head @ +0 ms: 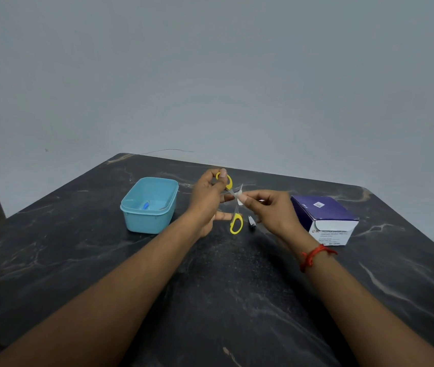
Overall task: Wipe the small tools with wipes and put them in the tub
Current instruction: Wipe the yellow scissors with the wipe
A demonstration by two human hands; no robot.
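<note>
Holding the yellow-handled scissors (236, 223) up above the middle of the dark marbled table (237, 300), we grip them with our left hand (208, 200): its fingers are curled round the upper handle loop, while the lower loop hangs free, nearer to us and just above the tabletop. The scissors are spread open, and their blades are blurred, so we cannot tell just where each tip points. Our right hand (274, 210) pinches a small white wipe (240, 200) between thumb and fingertips, and the wipe is pressed against the blades near where they cross, between the two hands. A red thread bracelet (316, 256) sits on our right wrist. To the left of the hands stands the light blue tub (147, 221), upright and open, apart from the scissors; a small blue thing (145, 205) lies on its floor, too small for us to name. Just to the right of the lower scissor loop, a small metal nail clipper (252, 223) lies flat on the table, under our right hand and not touching it. Further right sits a purple and white box (324, 218) with print on its near face, most of it too blurred to read. Behind the table's far edge rises a plain grey wall (210, 75).
</note>
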